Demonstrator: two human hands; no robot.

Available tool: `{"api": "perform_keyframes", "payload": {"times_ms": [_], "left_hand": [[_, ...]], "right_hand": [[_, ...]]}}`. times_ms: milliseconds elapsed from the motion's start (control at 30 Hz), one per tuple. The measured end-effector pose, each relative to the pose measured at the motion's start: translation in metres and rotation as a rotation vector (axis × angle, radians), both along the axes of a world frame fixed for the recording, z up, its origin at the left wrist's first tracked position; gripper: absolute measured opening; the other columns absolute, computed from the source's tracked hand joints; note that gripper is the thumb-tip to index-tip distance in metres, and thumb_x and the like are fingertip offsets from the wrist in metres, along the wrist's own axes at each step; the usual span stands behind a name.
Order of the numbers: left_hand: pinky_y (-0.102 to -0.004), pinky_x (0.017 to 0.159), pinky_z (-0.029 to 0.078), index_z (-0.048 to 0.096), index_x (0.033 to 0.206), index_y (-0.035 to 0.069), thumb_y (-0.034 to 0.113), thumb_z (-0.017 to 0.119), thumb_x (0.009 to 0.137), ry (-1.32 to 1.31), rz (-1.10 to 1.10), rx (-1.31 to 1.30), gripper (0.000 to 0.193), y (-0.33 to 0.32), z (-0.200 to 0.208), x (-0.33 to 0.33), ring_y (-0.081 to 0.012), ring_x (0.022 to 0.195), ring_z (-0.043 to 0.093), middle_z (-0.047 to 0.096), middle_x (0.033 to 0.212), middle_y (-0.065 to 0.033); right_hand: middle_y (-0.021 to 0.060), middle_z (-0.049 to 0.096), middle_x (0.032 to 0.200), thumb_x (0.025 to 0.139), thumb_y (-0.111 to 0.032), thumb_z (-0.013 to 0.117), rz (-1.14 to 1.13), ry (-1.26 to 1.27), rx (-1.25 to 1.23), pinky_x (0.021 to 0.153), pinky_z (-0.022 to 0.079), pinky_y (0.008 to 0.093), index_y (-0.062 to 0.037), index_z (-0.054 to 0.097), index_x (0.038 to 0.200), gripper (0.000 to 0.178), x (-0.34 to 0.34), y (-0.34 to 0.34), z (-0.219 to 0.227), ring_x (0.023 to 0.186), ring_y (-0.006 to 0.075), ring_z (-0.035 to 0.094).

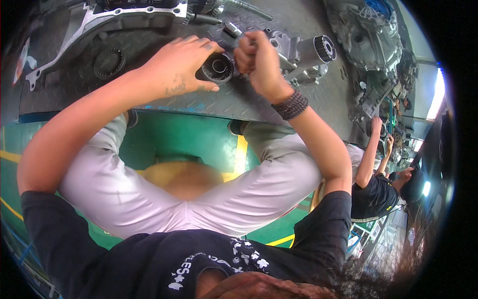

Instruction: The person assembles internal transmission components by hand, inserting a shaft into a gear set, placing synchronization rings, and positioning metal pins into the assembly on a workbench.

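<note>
"What's in the open parts on the bench?"

"The dark round part (218, 68) shows a paler ring inside it. It sits on the bench (164, 99), just in front of the person, in the left hand (184, 62)."

"Holding it how?"

"Thumb on the near side, fingers along the far side, grasping it. The right hand (259, 55) is beside it, fingers clenched and blurred; I can't tell whether they enclose anything."

"And the grey casing (134, 21)?"

"Upper left, with a flange pierced by holes. Toothed gears (201, 7) are by its right end; I can't tell whether they're inside. A big metal housing (371, 40) at upper right shows something blue at its far end."

"The surface?"

"Dark, with raised tread marks. A toothed ring (121, 62) lies left of the left forearm, a short metal cylinder (232, 30) beyond the hands, a metal assembly (294, 57) to the right."

"The room?"

"Green floor (174, 137) with yellow lines, a yellow stool (181, 177) between the knees, and a co-worker (376, 202) in black along the bench to the right."
</note>
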State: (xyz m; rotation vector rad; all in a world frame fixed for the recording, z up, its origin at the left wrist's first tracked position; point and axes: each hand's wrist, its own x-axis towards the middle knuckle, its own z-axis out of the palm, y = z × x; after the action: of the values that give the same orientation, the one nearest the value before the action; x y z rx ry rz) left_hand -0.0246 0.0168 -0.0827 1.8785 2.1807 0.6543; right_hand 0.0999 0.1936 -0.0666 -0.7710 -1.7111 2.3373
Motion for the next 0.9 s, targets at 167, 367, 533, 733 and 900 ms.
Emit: {"api": "perform_keyframes", "payload": {"times_ms": [167,367,533,733,900], "left_hand": [[-0.0477,0.113,0.044,0.054,0.141,0.011,0.044,0.083,0.081,0.003,-0.003,-0.024,0.075,-0.001,0.005,0.0,-0.0365,0.13,0.055,0.06,0.135,-0.0155],[-0.0472,0.113,0.044,0.053,0.141,0.011,0.042,0.084,0.081,0.021,0.003,-0.035,0.074,0.002,0.004,0.002,-0.0361,0.13,0.054,0.06,0.135,-0.0147],[-0.0468,0.112,0.044,0.054,0.141,0.011,0.042,0.084,0.081,0.029,-0.011,-0.022,0.074,0.003,0.004,0.002,-0.0357,0.13,0.054,0.06,0.136,-0.0145],[-0.0464,0.113,0.044,0.054,0.141,0.011,0.041,0.084,0.081,0.027,0.001,-0.036,0.073,0.001,0.004,0.002,-0.0355,0.131,0.054,0.06,0.136,-0.0143],[-0.0464,0.113,0.044,0.054,0.14,0.011,0.042,0.084,0.081,0.026,-0.011,-0.029,0.074,0.004,0.006,0.006,-0.0357,0.13,0.054,0.06,0.136,-0.0144]], "right_hand": [[-0.0002,0.018,0.056,0.103,-0.034,0.039,-0.088,0.551,0.371,0.051,0.018,0.0358,-0.0145,0.022,0.062,0.048,0.001,0.04,0.058,0.051,0.0158,0.019],[0.0003,0.016,0.055,0.101,-0.033,0.041,-0.275,0.499,0.24,0.052,0.015,0.0365,-0.0145,0.021,0.062,0.047,-0.004,0.059,0.04,0.051,0.0157,0.017],[-0.0004,0.016,0.057,0.103,-0.031,0.039,-0.259,0.437,0.24,0.053,0.016,0.0356,-0.0142,0.021,0.063,0.046,-0.005,0.063,0.029,0.052,0.0154,0.016],[0.0001,0.016,0.057,0.102,-0.031,0.039,-0.24,0.442,0.261,0.053,0.017,0.0365,-0.0139,0.02,0.063,0.047,0.002,0.059,0.032,0.052,0.016,0.017],[-0.0003,0.016,0.058,0.103,-0.029,0.039,-0.233,0.465,0.292,0.052,0.017,0.0368,-0.0135,0.02,0.063,0.046,0.005,0.067,0.022,0.051,0.0157,0.017]]}}
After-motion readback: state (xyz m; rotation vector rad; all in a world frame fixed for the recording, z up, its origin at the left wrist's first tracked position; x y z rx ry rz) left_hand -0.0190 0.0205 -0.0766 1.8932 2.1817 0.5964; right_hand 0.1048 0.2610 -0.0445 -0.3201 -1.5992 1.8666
